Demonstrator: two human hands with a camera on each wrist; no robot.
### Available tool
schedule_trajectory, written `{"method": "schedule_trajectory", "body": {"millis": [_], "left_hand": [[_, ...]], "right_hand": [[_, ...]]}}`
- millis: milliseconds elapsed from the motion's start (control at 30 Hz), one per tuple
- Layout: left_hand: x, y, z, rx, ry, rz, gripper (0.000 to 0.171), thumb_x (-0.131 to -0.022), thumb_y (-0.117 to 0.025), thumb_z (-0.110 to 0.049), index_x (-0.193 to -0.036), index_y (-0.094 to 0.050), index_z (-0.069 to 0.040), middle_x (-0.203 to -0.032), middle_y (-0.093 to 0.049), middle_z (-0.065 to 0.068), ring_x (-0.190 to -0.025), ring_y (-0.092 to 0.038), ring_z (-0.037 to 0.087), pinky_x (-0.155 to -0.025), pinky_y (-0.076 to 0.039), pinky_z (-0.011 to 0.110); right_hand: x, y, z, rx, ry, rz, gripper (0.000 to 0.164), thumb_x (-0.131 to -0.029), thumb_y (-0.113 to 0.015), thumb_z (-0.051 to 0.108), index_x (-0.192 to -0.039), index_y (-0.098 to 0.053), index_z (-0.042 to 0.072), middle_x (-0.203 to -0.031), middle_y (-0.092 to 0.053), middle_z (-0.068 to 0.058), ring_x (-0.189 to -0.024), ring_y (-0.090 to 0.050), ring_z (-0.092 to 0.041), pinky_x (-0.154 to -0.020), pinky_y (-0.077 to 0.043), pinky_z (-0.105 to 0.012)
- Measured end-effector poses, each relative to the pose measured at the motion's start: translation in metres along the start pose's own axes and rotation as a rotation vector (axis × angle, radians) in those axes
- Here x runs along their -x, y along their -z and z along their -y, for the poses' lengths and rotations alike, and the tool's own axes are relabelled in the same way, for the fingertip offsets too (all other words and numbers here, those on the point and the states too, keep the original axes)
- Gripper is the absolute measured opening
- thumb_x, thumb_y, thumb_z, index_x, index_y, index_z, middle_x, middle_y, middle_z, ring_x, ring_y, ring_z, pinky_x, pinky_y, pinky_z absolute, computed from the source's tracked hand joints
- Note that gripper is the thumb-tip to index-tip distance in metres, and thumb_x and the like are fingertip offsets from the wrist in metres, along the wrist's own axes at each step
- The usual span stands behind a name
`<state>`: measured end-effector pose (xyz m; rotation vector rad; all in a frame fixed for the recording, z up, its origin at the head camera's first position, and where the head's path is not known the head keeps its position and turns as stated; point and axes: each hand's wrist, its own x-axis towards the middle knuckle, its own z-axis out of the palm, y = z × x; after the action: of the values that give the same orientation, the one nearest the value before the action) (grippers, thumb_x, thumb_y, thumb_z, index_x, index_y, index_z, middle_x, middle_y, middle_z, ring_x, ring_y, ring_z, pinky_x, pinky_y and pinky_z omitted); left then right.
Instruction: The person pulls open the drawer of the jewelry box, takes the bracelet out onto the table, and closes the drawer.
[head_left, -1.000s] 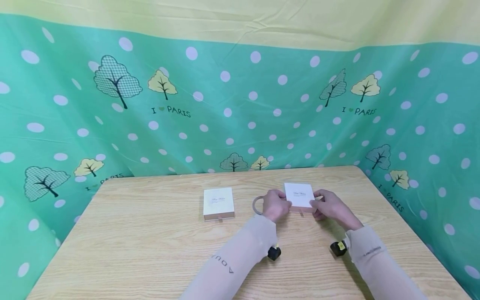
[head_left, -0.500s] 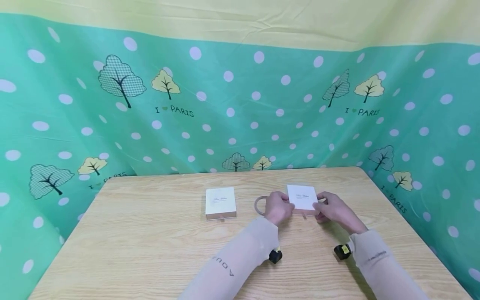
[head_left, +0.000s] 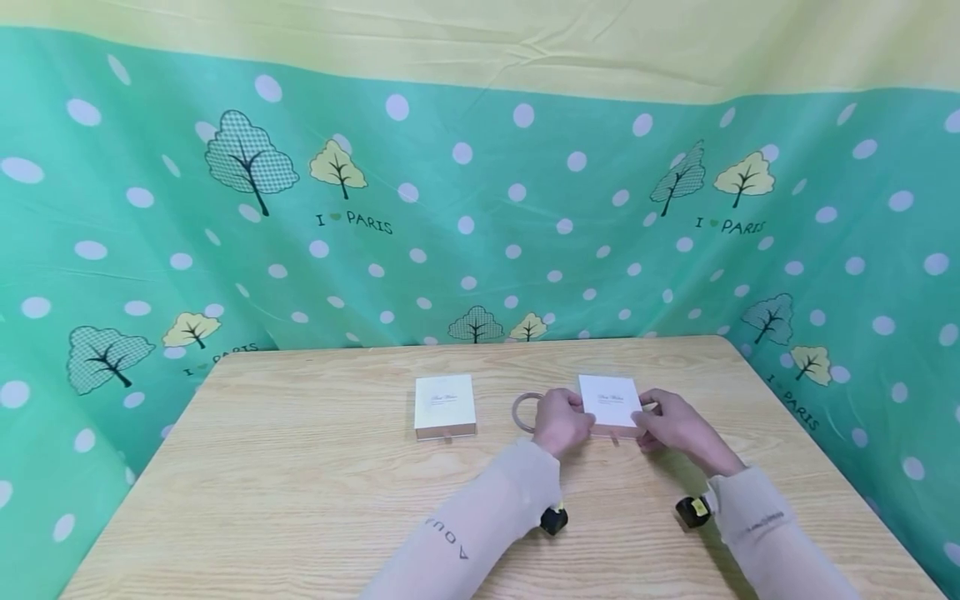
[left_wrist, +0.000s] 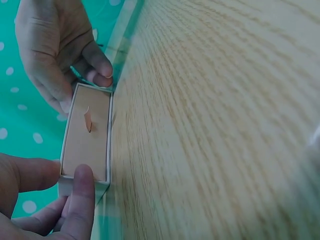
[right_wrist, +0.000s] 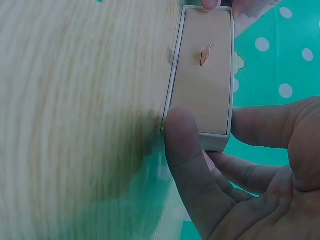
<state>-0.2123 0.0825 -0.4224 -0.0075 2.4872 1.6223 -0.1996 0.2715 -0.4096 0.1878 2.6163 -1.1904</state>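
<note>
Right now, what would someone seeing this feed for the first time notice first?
Both hands, the left hand and the right hand, grip the ends of a small white box near the table's far right. A matching second box lies alone to its left, and a thin ring sits behind the left hand.

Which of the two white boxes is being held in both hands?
The right-hand box, gripped at its ends by the left hand and right hand; the other box lies untouched, apart to the left.
</note>
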Motion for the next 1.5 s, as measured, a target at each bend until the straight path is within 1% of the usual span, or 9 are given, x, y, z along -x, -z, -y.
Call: {"method": "schedule_trajectory", "body": {"millis": [100,233,433,667,900,1100,1200,1333,1500], "left_hand": [[0.002,0.0,0.0,-0.003,-0.005,0.001,0.028,-0.077,-0.075,-0.007,-0.103,-0.067,-0.001,-0.085,-0.06,0.002,-0.085,-0.059,0.017,-0.077,-0.054,0.032],[0.003,0.0,0.0,-0.012,-0.017,0.006,0.024,-0.077,-0.074,-0.006,-0.1,-0.068,-0.001,-0.083,-0.061,0.002,-0.082,-0.059,0.016,-0.073,-0.053,0.03],[0.005,-0.002,0.002,-0.034,-0.032,0.01,0.023,-0.078,-0.073,-0.006,-0.1,-0.068,-0.001,-0.082,-0.061,0.001,-0.078,-0.058,0.015,-0.069,-0.052,0.028],[0.007,-0.001,0.002,-0.062,-0.025,0.018,0.025,-0.077,-0.076,-0.008,-0.1,-0.067,-0.003,-0.081,-0.06,-0.001,-0.077,-0.057,0.014,-0.069,-0.052,0.027],[0.009,0.001,0.002,-0.083,-0.032,0.025,0.027,-0.076,-0.077,-0.009,-0.101,-0.068,-0.003,-0.079,-0.057,-0.003,-0.077,-0.056,0.012,-0.071,-0.051,0.026],[0.01,0.003,0.003,-0.063,-0.034,0.033,0.026,-0.075,-0.077,-0.006,-0.099,-0.067,-0.002,-0.078,-0.057,-0.003,-0.074,-0.055,0.011,-0.067,-0.051,0.024],[0.011,0.003,0.004,-0.064,-0.048,0.035,0.025,-0.075,-0.077,-0.006,-0.098,-0.068,-0.002,-0.077,-0.058,-0.002,-0.073,-0.055,0.01,-0.066,-0.051,0.024],[0.013,0.004,0.005,-0.069,-0.04,0.044,0.026,-0.075,-0.078,-0.006,-0.098,-0.068,-0.002,-0.077,-0.059,-0.003,-0.072,-0.056,0.01,-0.064,-0.051,0.023],[0.016,0.004,0.004,-0.063,-0.014,0.062,0.027,-0.075,-0.078,-0.007,-0.099,-0.067,-0.003,-0.077,-0.06,-0.002,-0.071,-0.056,0.011,-0.064,-0.051,0.024]], "right_hand": [[0.001,0.0,-0.001,0.002,-0.001,0.003,0.04,-0.097,-0.049,0.009,-0.13,-0.039,-0.011,-0.09,-0.057,-0.019,-0.07,-0.065,-0.022,-0.064,-0.058,-0.035],[0.003,0.0,-0.001,0.005,-0.004,0.004,0.042,-0.097,-0.05,0.007,-0.132,-0.037,-0.012,-0.088,-0.058,-0.019,-0.069,-0.065,-0.023,-0.063,-0.058,-0.035],[0.007,0.0,-0.001,-0.012,0.003,0.007,0.041,-0.096,-0.051,0.006,-0.13,-0.039,-0.012,-0.088,-0.058,-0.019,-0.068,-0.065,-0.023,-0.062,-0.058,-0.035],[0.011,0.0,-0.001,-0.019,0.026,0.012,0.04,-0.095,-0.051,0.005,-0.128,-0.039,-0.014,-0.087,-0.058,-0.019,-0.066,-0.065,-0.024,-0.062,-0.058,-0.037],[0.016,-0.001,-0.001,-0.014,0.052,0.021,0.036,-0.095,-0.05,0.005,-0.124,-0.042,-0.016,-0.087,-0.056,-0.019,-0.067,-0.064,-0.023,-0.062,-0.058,-0.036],[0.018,-0.002,-0.001,0.002,0.065,0.007,0.035,-0.096,-0.052,0.008,-0.121,-0.046,-0.014,-0.087,-0.057,-0.017,-0.068,-0.064,-0.022,-0.062,-0.058,-0.036],[0.019,-0.002,-0.001,0.02,0.064,0.0,0.034,-0.096,-0.053,0.012,-0.119,-0.047,-0.013,-0.087,-0.057,-0.016,-0.069,-0.063,-0.021,-0.062,-0.057,-0.035],[0.02,-0.003,-0.001,0.044,0.068,-0.002,0.032,-0.097,-0.054,0.014,-0.116,-0.048,-0.011,-0.086,-0.057,-0.015,-0.068,-0.063,-0.02,-0.061,-0.056,-0.035],[0.024,-0.003,0.0,0.07,0.074,-0.004,0.029,-0.097,-0.054,0.015,-0.111,-0.05,-0.009,-0.084,-0.057,-0.014,-0.067,-0.063,-0.021,-0.061,-0.056,-0.036]]}}
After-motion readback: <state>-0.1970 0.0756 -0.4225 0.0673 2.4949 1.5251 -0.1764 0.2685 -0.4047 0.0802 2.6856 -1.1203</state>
